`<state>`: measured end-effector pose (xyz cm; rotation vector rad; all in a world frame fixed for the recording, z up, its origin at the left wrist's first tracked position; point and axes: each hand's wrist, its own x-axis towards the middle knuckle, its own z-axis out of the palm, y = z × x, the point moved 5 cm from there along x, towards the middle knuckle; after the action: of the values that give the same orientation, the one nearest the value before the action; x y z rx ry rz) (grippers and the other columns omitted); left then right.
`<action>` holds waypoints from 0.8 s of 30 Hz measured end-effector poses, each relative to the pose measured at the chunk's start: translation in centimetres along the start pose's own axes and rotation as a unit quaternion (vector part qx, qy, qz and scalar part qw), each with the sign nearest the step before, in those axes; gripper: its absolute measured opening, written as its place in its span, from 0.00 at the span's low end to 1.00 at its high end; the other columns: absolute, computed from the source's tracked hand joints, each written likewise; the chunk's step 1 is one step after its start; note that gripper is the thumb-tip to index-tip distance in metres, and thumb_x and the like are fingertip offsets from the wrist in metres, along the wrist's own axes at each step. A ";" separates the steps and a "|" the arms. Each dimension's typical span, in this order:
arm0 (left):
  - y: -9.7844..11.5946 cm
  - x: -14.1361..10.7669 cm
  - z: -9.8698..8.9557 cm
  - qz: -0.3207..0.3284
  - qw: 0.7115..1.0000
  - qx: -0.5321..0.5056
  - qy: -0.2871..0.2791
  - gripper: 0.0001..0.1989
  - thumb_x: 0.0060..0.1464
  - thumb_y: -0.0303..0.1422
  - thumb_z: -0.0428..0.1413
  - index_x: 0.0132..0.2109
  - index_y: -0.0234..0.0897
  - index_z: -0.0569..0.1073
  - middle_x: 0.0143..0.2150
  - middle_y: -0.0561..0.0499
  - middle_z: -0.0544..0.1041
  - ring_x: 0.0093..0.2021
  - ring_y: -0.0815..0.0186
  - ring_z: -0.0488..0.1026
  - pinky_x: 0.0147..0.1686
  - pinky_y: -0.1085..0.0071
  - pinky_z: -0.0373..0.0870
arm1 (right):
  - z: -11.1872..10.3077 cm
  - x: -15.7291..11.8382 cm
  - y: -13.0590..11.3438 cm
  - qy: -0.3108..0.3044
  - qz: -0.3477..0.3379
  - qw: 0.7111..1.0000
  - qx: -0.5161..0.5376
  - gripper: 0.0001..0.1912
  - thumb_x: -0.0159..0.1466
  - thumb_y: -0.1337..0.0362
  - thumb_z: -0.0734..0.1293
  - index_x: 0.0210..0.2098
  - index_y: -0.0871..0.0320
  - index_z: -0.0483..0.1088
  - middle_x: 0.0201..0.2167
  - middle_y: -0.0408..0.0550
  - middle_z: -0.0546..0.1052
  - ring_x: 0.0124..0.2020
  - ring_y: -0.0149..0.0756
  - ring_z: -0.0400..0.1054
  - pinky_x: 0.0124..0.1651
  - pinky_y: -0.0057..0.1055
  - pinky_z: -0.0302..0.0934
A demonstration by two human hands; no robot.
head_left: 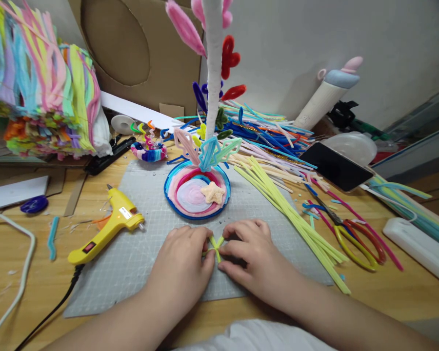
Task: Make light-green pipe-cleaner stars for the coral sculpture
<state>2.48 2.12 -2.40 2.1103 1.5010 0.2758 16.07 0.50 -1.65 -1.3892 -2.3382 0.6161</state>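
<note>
Between my two hands, low over the grey cutting mat (139, 270), is a small yellow-green pipe cleaner shape (216, 247) with several arms meeting at a centre. My left hand (185, 258) pinches its left side between thumb and fingers. From the other side, my right hand (254, 253) grips its right arms with curled fingers. My fingers hide parts of the shape. Just beyond stands a round pipe cleaner base (175, 207) in blue, pink and white, bearing a cream star (212, 193). A white wrapped stem (214, 73) with coloured loops rises behind it.
A yellow glue gun (111, 224) lies to the left, its cord trailing forward. Loose yellow-green pipe cleaners (296, 219) cross the mat's right side, near scissors (351, 239). A phone (336, 165) and white power strip (420, 248) sit farther right. Bundled pipe cleaners (40, 83) fill the back left.
</note>
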 end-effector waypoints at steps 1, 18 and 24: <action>0.0 0.0 0.0 0.001 1.000 0.001 -0.001 0.09 0.50 0.28 0.52 0.39 0.38 0.72 0.33 0.50 0.74 0.37 0.58 0.69 0.40 0.61 0.62 | 0.0 0.0 0.0 0.001 -0.001 1.000 -0.001 0.03 0.59 0.63 0.69 0.33 0.55 0.73 0.42 0.47 0.71 0.46 0.40 0.62 0.50 0.43 0.45; 0.2 0.1 -0.1 0.004 1.000 0.006 0.001 0.08 0.50 0.28 0.52 0.39 0.38 0.73 0.32 0.50 0.74 0.37 0.58 0.69 0.40 0.61 0.62 | 0.0 0.0 0.1 0.001 -0.001 1.000 0.001 0.02 0.59 0.64 0.69 0.32 0.55 0.73 0.42 0.46 0.71 0.46 0.39 0.62 0.50 0.42 0.45; 0.2 0.1 0.0 0.004 1.000 0.006 -0.001 0.08 0.51 0.28 0.52 0.39 0.37 0.73 0.32 0.49 0.74 0.37 0.58 0.69 0.40 0.61 0.62 | -0.1 -0.1 0.0 0.002 0.001 1.000 0.005 0.02 0.59 0.64 0.69 0.32 0.55 0.73 0.42 0.46 0.71 0.46 0.38 0.61 0.50 0.42 0.45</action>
<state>2.69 2.20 -2.29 2.1267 1.4968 0.2677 16.11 0.43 -1.59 -1.3866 -2.3290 0.6229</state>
